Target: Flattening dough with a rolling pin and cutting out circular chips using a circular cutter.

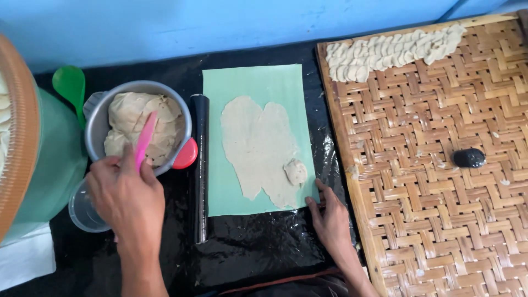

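Item: our left hand (127,192) grips the pink scraper (145,141) over the dough bowl (137,125), left of the green mat (258,137); our right hand (330,217) lies open, pinning its corner; scrape steadily, we judge

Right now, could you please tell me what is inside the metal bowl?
The metal bowl holds a pale lump of dough, with a pink spatula held by the left hand resting on it. The bowl's bottom is covered by the dough.
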